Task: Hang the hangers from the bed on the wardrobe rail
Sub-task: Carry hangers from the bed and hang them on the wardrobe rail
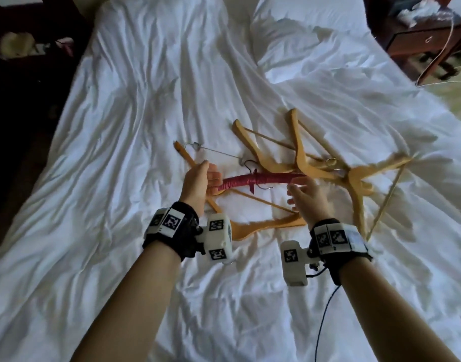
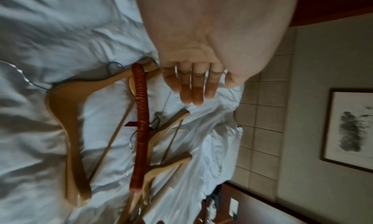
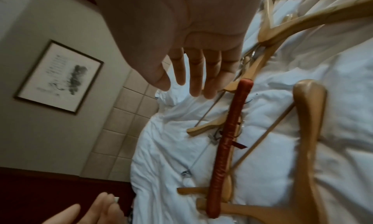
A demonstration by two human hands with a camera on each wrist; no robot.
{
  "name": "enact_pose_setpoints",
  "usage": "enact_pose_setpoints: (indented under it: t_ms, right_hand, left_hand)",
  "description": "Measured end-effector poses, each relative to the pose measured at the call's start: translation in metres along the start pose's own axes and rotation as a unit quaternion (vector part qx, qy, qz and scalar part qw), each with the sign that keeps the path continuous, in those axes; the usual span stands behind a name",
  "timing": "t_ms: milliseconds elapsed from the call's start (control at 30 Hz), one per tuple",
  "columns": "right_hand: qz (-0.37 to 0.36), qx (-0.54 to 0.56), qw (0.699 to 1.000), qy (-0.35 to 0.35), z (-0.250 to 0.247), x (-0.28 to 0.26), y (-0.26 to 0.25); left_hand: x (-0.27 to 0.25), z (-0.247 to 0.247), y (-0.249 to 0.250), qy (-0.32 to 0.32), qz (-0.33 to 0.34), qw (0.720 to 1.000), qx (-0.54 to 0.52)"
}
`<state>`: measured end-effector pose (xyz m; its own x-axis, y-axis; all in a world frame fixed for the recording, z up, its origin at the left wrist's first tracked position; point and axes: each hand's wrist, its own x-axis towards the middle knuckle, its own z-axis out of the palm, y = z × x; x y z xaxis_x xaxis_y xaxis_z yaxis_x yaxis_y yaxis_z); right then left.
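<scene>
A red satin-wrapped hanger (image 1: 260, 178) lies across a pile of several wooden hangers (image 1: 300, 150) in the middle of the white bed (image 1: 145, 100). My left hand (image 1: 202, 182) is at the red hanger's left end, fingers straight. In the left wrist view the red hanger (image 2: 142, 123) runs beside the left hand (image 2: 193, 90), ungripped. My right hand (image 1: 302, 192) hovers at the hanger's right end with fingers spread. The right wrist view shows this hand (image 3: 197, 77) open just beside the tip of the red hanger (image 3: 224, 147). No wardrobe rail is in view.
A dark wooden nightstand (image 1: 420, 35) with clutter and a trailing cord stands at the bed's far right corner. Dark furniture (image 1: 28, 48) lines the left side. A framed picture (image 2: 349, 128) hangs on the wall above a padded headboard (image 3: 121, 123).
</scene>
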<state>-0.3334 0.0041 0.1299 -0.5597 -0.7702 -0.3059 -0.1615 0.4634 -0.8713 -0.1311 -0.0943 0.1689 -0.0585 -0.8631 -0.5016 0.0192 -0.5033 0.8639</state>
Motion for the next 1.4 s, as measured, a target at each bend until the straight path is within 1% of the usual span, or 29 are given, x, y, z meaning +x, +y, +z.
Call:
enact_pose_setpoints:
  t_ms: [133,233,300,367,433,467,533,633,767,833,867,967,1033,1100,1200,1300,1367,1400]
  right_hand:
    - [0.059,-0.058,0.997,-0.006,0.003,0.040,0.051]
    - [0.089,-0.090,0.992,-0.001,0.002,0.063,0.086]
    - [0.106,-0.112,0.988,0.009,-0.001,0.073,0.101]
    - [0.126,-0.135,0.982,0.027,-0.007,0.087,0.116]
    - [0.129,-0.160,0.977,0.057,-0.019,0.101,0.129]
    - [0.132,-0.174,0.973,0.076,-0.027,0.108,0.135]
    - [0.160,-0.206,0.960,0.102,-0.045,0.119,0.148]
    - [0.215,-0.266,0.933,0.109,-0.072,0.129,0.167]
    - [0.274,-0.276,0.918,0.070,-0.090,0.133,0.189]
    - [0.282,-0.276,0.916,0.067,-0.089,0.134,0.195]
    - [0.281,-0.275,0.916,0.077,-0.089,0.136,0.196]
    - [0.288,-0.282,0.909,0.108,-0.095,0.147,0.197]
    - [0.305,-0.267,0.908,0.110,-0.100,0.152,0.199]
    - [0.321,-0.251,0.907,0.109,-0.102,0.152,0.202]
    - [0.336,-0.243,0.903,0.107,-0.099,0.149,0.204]
    - [0.335,-0.240,0.908,0.073,-0.091,0.151,0.207]
    - [0.324,-0.247,0.912,0.043,-0.084,0.153,0.208]
    - [0.320,-0.246,0.914,0.036,-0.082,0.154,0.208]
  left_hand:
    - [0.035,0.011,-0.044,0.045,-0.057,0.997,0.023]
    - [0.061,0.016,-0.082,0.057,-0.103,0.992,0.042]
    - [0.075,0.016,-0.106,0.058,-0.134,0.987,0.071]
    - [0.088,0.016,-0.131,0.057,-0.173,0.980,0.080]
    - [0.103,0.014,-0.162,0.056,-0.213,0.972,0.087]
    - [0.113,0.012,-0.182,0.060,-0.230,0.966,0.098]
    - [0.115,0.012,-0.198,0.078,-0.269,0.950,0.135]
    - [0.107,0.018,-0.200,0.075,-0.304,0.937,0.156]
    - [0.106,0.025,-0.206,0.038,-0.351,0.918,0.180]
    - [0.110,0.026,-0.209,0.031,-0.372,0.911,0.173]
    - [0.111,0.026,-0.210,0.025,-0.375,0.911,0.170]
    - [0.110,0.026,-0.205,0.012,-0.380,0.902,0.205]
    - [0.111,0.026,-0.202,-0.006,-0.370,0.900,0.231]
    - [0.110,0.027,-0.199,-0.023,-0.358,0.902,0.241]
    - [0.106,0.033,-0.195,-0.050,-0.368,0.904,0.210]
    - [0.103,0.046,-0.191,-0.087,-0.363,0.909,0.186]
    - [0.104,0.059,-0.186,-0.109,-0.352,0.920,0.135]
    - [0.105,0.064,-0.184,-0.110,-0.340,0.927,0.113]
